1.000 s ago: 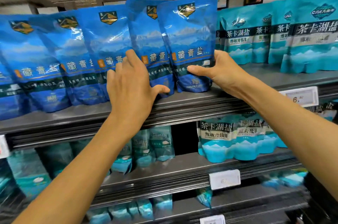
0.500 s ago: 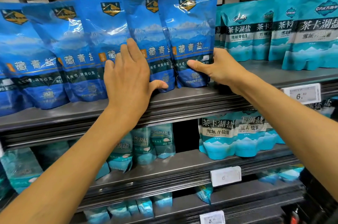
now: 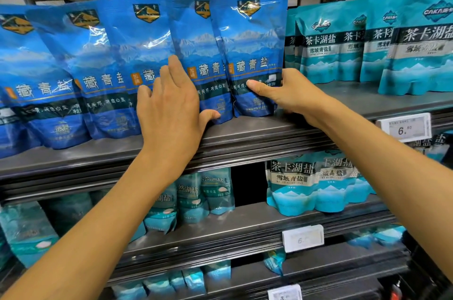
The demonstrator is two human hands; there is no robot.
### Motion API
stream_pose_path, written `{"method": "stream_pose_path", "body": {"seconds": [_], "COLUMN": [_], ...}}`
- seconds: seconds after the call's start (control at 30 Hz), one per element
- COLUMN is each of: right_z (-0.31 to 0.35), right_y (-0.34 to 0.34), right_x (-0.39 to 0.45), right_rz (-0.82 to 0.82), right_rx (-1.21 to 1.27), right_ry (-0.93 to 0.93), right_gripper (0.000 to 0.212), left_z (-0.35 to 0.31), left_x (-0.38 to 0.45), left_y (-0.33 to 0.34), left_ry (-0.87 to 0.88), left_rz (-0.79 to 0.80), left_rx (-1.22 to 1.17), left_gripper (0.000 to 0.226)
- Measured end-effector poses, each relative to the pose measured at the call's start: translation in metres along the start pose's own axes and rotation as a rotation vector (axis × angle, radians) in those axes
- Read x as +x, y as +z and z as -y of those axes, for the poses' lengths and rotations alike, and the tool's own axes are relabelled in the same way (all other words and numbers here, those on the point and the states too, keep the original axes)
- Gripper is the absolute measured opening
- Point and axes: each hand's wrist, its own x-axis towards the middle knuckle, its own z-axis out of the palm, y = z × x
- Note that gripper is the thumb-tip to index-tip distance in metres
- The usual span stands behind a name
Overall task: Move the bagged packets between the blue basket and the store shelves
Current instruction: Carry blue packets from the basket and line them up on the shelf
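Head view: both hands up at the top shelf (image 3: 245, 133), working a row of dark blue packets (image 3: 137, 54) standing upright and overlapping. Left hand (image 3: 169, 108) lies flat with fingers straight against the packet fronts, thumb tip touching the bottom edge of the second-from-right packet (image 3: 193, 37); it presses, grips nothing. Right hand (image 3: 291, 93) pinches the rightmost packet (image 3: 252, 42) low on its right side, thumb across the front, fingers hidden behind. Teal packets (image 3: 343, 42) stand just beside on the right, more on the lower shelves. Blue basket not in view.

Handling, judged: glossy film pouch with crinkles and glare, so likely slippery and soft-walled; the bottom looks plump, so contents sit low and give it some weight. Top section is flat and floppy, poor place to grab. Best hold looks like the lower third, thumb in front and fingers behind, where the fill gives something firm. Neighbours lean on each other, so a flat hand bracing them seems needed or the row may topple.
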Motion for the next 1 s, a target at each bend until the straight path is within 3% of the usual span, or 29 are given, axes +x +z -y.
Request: {"method": "stream_pose_path", "body": {"seconds": [0.13, 0.2, 0.23, 0.3, 0.4, 0.47, 0.6, 0.7, 0.8, 1.0], "right_z": [0.001, -0.001, -0.004, -0.004, -0.003, 0.0, 0.017, 0.033, 0.039, 0.013], "right_y": [-0.003, -0.005, -0.005, -0.006, -0.005, -0.003, 0.011, 0.027, 0.058, 0.148], "right_x": [-0.005, -0.008, -0.008, -0.01, -0.017, -0.025, -0.052, -0.082, -0.119, -0.181], "right_rz": [-0.023, -0.07, -0.093, -0.124, -0.21, -0.255, -0.335, -0.234, -0.144, 0.038], "right_rx": [-0.047, -0.037, -0.028, -0.046, -0.089, -0.125, -0.063, 0.144, 0.404, 0.618], "right_ry": [-0.018, 0.013, 0.047, 0.126, 0.15, 0.119, -0.068, -0.23, -0.279, -0.087], "right_gripper": [0.01, 0.019, 0.026, 0.074, 0.098, 0.082, 0.026, 0.029, 0.027, 0.023], "left_z": [0.007, 0.011, 0.012, 0.015, 0.019, 0.022, 0.028, 0.038, 0.053, 0.084], "left_x": [-0.006, -0.007, -0.007, -0.008, -0.013, -0.018, -0.03, -0.054, -0.1, -0.204], "left_y": [0.001, 0.002, 0.002, 0.003, 0.001, -0.003, -0.015, -0.023, -0.025, -0.007], "left_ry": [0.027, 0.025, 0.025, 0.022, 0.023, 0.042, 0.082, -0.006, -0.134, -0.448], "left_rz": [-0.055, -0.068, -0.074, -0.081, -0.087, -0.115, -0.169, -0.185, -0.116, 0.041], "left_rx": [-0.103, -0.157, -0.184, -0.234, -0.285, -0.326, -0.507, -0.84, -1.136, -1.304], "left_gripper": [0.091, 0.084, 0.08, 0.072, 0.056, 0.041, 0.019, 0.012, 0.01, 0.012]}}
